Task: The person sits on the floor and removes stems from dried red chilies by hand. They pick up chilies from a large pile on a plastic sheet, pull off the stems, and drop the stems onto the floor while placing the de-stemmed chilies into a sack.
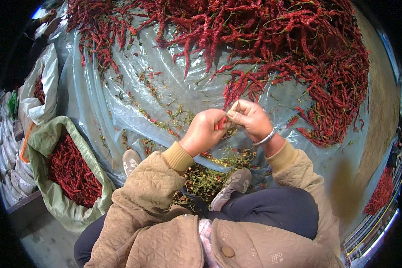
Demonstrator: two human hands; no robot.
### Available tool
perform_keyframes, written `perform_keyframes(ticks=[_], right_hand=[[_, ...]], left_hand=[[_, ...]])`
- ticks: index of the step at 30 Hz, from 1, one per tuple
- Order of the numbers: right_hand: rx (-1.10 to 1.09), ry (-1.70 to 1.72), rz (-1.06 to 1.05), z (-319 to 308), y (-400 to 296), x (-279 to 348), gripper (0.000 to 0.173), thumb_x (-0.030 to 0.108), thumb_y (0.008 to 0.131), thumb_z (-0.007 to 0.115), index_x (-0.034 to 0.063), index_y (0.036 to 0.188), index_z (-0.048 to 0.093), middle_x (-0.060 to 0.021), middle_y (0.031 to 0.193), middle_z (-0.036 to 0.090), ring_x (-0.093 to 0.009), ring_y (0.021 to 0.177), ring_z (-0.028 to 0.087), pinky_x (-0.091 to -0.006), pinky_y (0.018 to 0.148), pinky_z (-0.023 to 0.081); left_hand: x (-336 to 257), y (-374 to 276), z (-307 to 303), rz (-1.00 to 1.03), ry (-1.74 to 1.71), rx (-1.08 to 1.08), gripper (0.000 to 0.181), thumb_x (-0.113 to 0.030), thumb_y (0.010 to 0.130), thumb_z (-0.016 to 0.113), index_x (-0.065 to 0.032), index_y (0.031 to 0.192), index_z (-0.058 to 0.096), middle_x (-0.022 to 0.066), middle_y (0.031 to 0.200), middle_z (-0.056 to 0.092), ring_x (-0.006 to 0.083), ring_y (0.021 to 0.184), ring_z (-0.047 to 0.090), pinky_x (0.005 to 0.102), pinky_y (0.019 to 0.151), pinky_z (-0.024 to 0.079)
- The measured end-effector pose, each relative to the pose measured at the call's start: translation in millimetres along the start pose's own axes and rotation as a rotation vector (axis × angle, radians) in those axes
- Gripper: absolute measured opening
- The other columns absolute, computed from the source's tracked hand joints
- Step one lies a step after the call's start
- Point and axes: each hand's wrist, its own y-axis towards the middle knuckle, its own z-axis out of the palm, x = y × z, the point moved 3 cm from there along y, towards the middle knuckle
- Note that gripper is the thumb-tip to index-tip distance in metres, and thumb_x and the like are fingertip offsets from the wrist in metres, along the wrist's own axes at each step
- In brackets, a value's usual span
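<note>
My left hand (207, 129) is closed around red chili peppers (221, 124), whose red bodies show between the fingers. Touching or nearly touching it, my right hand (251, 119) pinches its thumb and forefinger together; a small thin bit, perhaps a stem, shows at the fingertips. A metal bangle is on the right wrist. Just beyond the hands, loose dried red chilies (243, 82) lie on clear plastic sheeting (187, 90), joining a large heap (271, 30). Below the hands, green stems and yellowish scraps (206, 181) are piled between my shoes.
A green woven sack (68, 122) of red chilies stands open at the left, with a white sack (37, 109) behind it. Stem bits and seeds are scattered over the sheeting. More red chilies (382, 191) lie at the far right.
</note>
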Motion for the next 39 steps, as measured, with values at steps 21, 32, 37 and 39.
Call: perform_keyframes(ticks=[21,32,37,39], right_hand=[[-0.146,-0.843,-0.455,-32,39,55,0.013,0.004,0.073,0.063,0.0046,0.086,0.061,-0.002,0.075,0.056,-0.009,0.06,0.05,-0.024,0.054,0.041],[-0.103,0.517,-0.11,-74,-27,37,0.009,0.008,0.086,0.052,0.0039,0.094,0.054,-0.0109,0.087,0.059,-0.008,0.061,0.051,-0.024,0.055,0.041],[-0.157,0.43,-0.121,-68,-47,36,0.008,0.007,0.086,0.052,0.0055,0.094,0.054,-0.0095,0.088,0.059,-0.009,0.061,0.053,-0.0225,0.059,0.045],[-0.188,0.397,-0.146,-65,-51,36,0.008,0.008,0.086,0.053,0.0052,0.093,0.055,-0.0086,0.086,0.059,-0.008,0.06,0.053,-0.0211,0.058,0.044]], left_hand=[[48,-39,-69,-0.656,-0.653,-0.151,0.013,-0.009,0.079,0.063,-0.0035,0.09,0.06,-0.0039,0.075,0.056,0.0028,0.06,0.048,0.0163,0.055,0.039],[32,56,-10,-0.309,0.203,-0.025,0.023,-0.02,0.072,0.069,0.0002,0.075,0.058,0.0076,0.062,0.057,0.0173,0.054,0.053,0.0295,0.053,0.044],[14,99,41,-0.242,0.547,0.016,0.031,-0.032,0.067,0.07,-0.0038,0.076,0.059,0.0166,0.076,0.061,0.0342,0.077,0.058,0.0406,0.066,0.046],[15,99,38,-0.254,0.303,-0.023,0.028,-0.025,0.068,0.072,-0.0016,0.078,0.06,0.0089,0.067,0.059,0.0192,0.063,0.054,0.0324,0.059,0.044]])
